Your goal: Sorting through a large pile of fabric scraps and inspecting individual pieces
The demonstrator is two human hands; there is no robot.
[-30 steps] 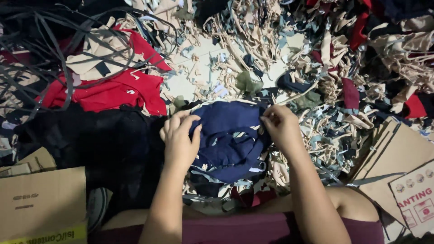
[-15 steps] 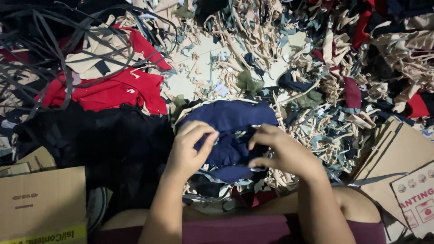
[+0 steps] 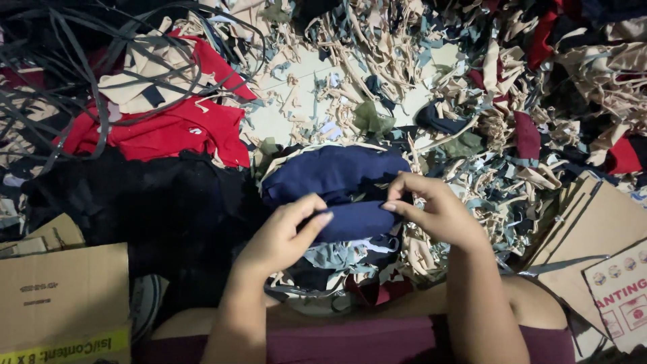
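My left hand (image 3: pixel 280 236) and my right hand (image 3: pixel 435 209) pinch the two ends of a folded navy blue fabric piece (image 3: pixel 354 220), held level just above the heap. Behind it lies a larger navy blue cloth (image 3: pixel 330 172) spread on the scraps. Under the held piece lie grey, beige and dark red offcuts (image 3: pixel 350 259). Both forearms reach in from the bottom of the view.
A red fabric pile (image 3: pixel 168 128) and a black cloth pile (image 3: pixel 135 209) lie to the left, with tangled dark straps (image 3: pixel 60 61) beyond. Beige and mixed scraps (image 3: pixel 499 87) cover the floor. Cardboard boxes stand at bottom left (image 3: pixel 60 296) and right (image 3: pixel 593 236).
Both hands came down from the top edge of the navy cloth and drew toward me, folding a navy piece and lifting it between them.
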